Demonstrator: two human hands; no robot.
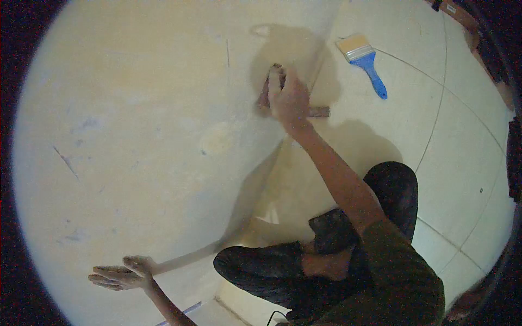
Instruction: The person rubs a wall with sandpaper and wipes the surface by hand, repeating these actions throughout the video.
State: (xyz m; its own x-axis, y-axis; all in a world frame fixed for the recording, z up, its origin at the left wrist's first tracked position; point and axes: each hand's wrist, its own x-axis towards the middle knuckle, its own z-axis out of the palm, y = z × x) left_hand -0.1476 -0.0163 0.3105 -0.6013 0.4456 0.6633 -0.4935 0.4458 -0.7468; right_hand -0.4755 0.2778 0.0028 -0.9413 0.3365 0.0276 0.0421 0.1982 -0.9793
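My right hand is closed around a dark reddish-brown piece that looks like folded sandpaper, and holds it against the pale wall low down, close to the floor edge. The fingers hide part of it. Just beside that hand lies a short brown strip by the foot of the wall. My left hand is stretched out with its fingers extended, at the wall's lower left, holding nothing. Bluish-white smears and a few dark scratches mark the wall.
A wide paintbrush with a blue handle lies on the tiled floor beyond my right hand. My bent legs in dark trousers take up the floor near the wall. Brown cardboard stands at the far right.
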